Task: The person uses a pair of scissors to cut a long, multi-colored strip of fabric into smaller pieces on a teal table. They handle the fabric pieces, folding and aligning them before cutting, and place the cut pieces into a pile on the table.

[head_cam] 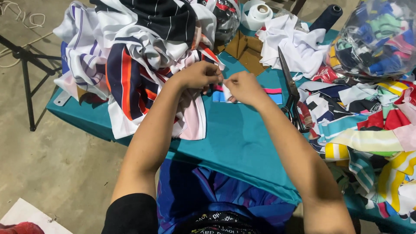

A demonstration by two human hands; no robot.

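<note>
My left hand [198,75] and my right hand [243,86] meet over the teal-covered table [242,143], both pinching a small white piece of fabric [227,92] between fingertips. Under the hands lies a blue strip with pink and black bands [274,95]. A big heap of striped white, navy and orange garments [138,56] sits just left of my left hand. Large black scissors [289,89] lie to the right of my right hand.
A pile of colourful striped cloth pieces [368,130] covers the right side. A clear bag of fabric scraps [377,37] stands at the back right, with white cloth [294,45], a brown piece [247,50] and a tape roll [259,12] behind. A black stand [26,69] is left.
</note>
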